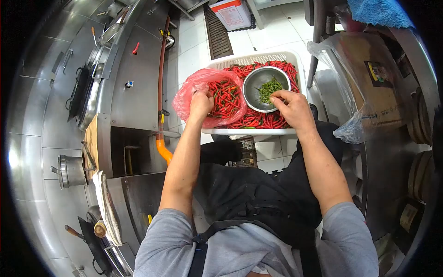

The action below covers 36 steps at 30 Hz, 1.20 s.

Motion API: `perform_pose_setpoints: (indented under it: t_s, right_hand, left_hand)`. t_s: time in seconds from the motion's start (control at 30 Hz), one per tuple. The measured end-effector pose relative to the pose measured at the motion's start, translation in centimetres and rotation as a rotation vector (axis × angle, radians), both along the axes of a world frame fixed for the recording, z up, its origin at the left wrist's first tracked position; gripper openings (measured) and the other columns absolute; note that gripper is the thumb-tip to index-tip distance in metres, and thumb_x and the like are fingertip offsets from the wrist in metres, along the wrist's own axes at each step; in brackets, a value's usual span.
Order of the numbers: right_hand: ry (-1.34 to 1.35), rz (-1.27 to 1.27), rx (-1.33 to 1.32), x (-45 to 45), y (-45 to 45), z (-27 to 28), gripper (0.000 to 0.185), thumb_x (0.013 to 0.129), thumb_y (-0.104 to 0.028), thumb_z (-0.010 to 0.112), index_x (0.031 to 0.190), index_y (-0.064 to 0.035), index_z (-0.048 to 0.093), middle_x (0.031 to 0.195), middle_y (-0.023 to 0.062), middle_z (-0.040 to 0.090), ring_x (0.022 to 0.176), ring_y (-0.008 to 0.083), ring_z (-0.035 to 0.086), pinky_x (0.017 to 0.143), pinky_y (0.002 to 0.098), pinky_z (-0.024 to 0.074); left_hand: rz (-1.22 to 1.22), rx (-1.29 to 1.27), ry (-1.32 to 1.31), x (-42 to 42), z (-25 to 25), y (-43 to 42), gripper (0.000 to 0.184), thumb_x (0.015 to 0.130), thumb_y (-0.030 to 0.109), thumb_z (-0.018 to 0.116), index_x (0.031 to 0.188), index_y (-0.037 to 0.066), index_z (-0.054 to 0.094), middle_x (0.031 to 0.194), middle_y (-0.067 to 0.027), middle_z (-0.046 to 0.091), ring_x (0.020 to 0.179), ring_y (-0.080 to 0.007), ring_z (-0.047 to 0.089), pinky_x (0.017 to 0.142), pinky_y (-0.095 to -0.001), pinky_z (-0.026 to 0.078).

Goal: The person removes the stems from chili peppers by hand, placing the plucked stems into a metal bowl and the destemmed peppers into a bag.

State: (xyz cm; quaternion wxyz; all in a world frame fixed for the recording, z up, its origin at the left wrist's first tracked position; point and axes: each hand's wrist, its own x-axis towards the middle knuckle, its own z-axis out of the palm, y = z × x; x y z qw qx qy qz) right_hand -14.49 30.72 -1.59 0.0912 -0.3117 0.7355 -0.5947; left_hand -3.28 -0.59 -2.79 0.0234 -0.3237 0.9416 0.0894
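A pink plastic bag (188,87) of red chilies (224,98) sits on the left part of a white plastic basket (299,64). My left hand (201,102) is closed at the bag's left side, beside the chilies; what its fingers grip is hidden. A round metal bowl (251,83) rests on more red chilies (263,121) in the basket, with a small heap of green chili stems (269,87) inside. Over the bowl's right rim reaches my right hand (295,110), thumb and forefinger pinched together beside the stems. Anything between those fingertips is too small to make out.
Steel counters with pans and a pot (71,171) line the left. An orange pipe (164,150) runs down beside them. On the right stands a cardboard box (376,87) in clear plastic, near a blue towel (380,13). A floor drain grate (218,34) lies beyond the basket.
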Motion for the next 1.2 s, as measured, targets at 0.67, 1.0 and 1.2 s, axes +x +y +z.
perform_pose_setpoints:
  t_s: [0.67,1.0,1.2]
  right_hand:
    - [-0.064,0.006,0.186,0.8,-0.5,-0.2,0.02,0.085,-0.019,0.067,0.094,-0.0017,0.071,0.084,0.0161,0.07,0.071,0.0267,0.067,0.068,0.0356,0.0514]
    - [0.286,-0.133,0.022,3.1,3.2,-2.0,0.021,0.085,-0.026,0.071,0.092,-0.0065,0.072,0.082,0.0112,0.069,0.073,0.0279,0.068,0.068,0.0372,0.0543]
    - [0.375,-0.145,0.197,7.3,7.9,-0.9,0.018,0.087,-0.02,0.067,0.092,-0.0034,0.07,0.083,0.0148,0.068,0.076,0.0325,0.066,0.07,0.0397,0.0525]
  left_hand:
    - [0.023,0.162,0.079,0.9,-0.2,2.0,0.031,0.075,0.024,0.069,0.099,0.006,0.065,0.096,-0.023,0.068,0.096,-0.0375,0.066,0.086,-0.0457,0.051]
    - [-0.099,-0.098,0.14,-1.4,-1.5,-2.2,0.041,0.083,0.037,0.065,0.094,-0.003,0.068,0.095,-0.0289,0.067,0.091,-0.0414,0.065,0.081,-0.0502,0.05]
    - [-0.112,-0.053,0.425,-3.8,0.7,-0.8,0.04,0.086,0.039,0.063,0.09,0.001,0.073,0.082,-0.0244,0.068,0.078,-0.0418,0.067,0.07,-0.0511,0.051]
